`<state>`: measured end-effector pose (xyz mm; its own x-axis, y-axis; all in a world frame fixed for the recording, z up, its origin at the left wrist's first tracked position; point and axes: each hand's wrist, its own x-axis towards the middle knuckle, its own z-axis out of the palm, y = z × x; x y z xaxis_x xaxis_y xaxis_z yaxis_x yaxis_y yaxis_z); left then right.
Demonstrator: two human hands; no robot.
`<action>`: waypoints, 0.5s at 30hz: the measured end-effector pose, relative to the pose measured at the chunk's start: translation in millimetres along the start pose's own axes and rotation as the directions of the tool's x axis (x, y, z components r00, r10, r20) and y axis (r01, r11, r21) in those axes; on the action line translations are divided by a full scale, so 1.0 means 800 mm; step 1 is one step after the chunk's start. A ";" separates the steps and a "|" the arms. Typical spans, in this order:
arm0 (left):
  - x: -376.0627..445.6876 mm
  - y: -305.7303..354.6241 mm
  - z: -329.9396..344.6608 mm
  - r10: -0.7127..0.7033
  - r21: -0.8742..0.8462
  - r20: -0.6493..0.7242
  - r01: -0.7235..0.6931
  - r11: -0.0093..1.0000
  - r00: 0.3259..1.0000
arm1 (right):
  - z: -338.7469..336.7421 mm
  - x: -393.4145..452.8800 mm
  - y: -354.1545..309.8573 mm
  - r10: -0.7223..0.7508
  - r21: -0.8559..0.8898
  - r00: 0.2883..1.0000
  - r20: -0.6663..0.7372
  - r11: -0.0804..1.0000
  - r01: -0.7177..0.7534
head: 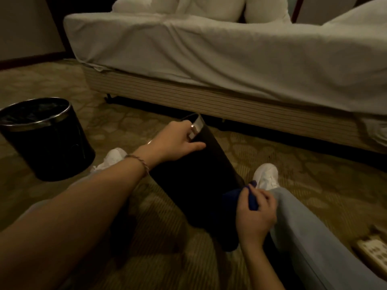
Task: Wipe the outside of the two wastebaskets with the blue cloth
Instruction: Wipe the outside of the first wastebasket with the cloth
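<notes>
A person sits on the patterned olive carpet (272,155) with legs in pale grey trousers (310,233) stretched toward the bed, and a black cylindrical wastebasket with a shiny metal rim band (194,176) lies tipped on its side between the legs, its open mouth pointing at the bed and its base nearest the person. The left hand (176,141) grips this wastebasket at the mouth end, its fingers (184,124) curled over the metal band and the thumb stretched along the black wall; a thin braided bracelet (138,162) circles that wrist. The right hand (255,214) holds the bunched dark blue cloth (247,195), fingers curled round it, and the cloth is pressed against the wastebasket's side wall near its base end (just beside the right knee). A second black round wastebasket with a chrome rim and a dark liner bag (48,139) stands upright on the carpet, well apart to the left of the tipped one. Two white sneakers (266,174) show on either side of the tipped wastebasket, the left one partly hidden behind the left wrist. Beyond the tipped wastebasket stands a low bed with rumpled white sheets and a striped beige base (209,59), with white pillows (209,7) at its far side. A pale patterned object (372,250), too dim to identify, lies at the right edge, beyond the right leg.
</notes>
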<state>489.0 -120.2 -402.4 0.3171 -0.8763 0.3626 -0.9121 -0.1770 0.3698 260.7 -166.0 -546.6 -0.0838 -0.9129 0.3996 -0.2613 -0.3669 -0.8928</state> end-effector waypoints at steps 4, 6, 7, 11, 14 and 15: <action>-0.019 0.032 0.009 0.325 0.251 0.119 -0.345 0.904 0.938 | 0.000 0.028 -0.025 0.025 0.064 1.000 -0.017 0.998 -0.024; -0.027 0.047 0.021 0.491 0.336 0.210 -0.534 0.776 0.845 | 0.004 0.032 -0.029 0.052 0.067 0.999 -0.005 0.996 -0.052; -0.028 0.051 0.026 0.552 0.352 0.255 -0.608 0.711 0.794 | 0.007 0.033 -0.030 0.042 0.059 0.999 0.000 0.997 -0.041; -0.016 0.026 0.035 0.519 0.363 0.297 -0.597 0.715 0.802 | 0.026 0.032 -0.024 0.053 0.053 0.995 0.086 0.997 -0.058; -0.017 0.004 0.054 0.514 0.340 0.327 -0.606 0.719 0.793 | 0.040 0.029 -0.017 0.075 0.064 0.993 0.086 0.995 -0.081; -0.019 0.002 0.061 0.520 0.328 0.329 -0.612 0.720 0.788 | 0.046 0.028 -0.015 0.069 0.077 0.994 0.081 0.994 -0.075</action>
<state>469.9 -128.7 -449.0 -0.3099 -0.9303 0.1962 -0.9358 0.2619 -0.2361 297.2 -188.2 -534.4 -0.0230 -0.9474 0.3191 -0.1796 -0.3101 -0.9336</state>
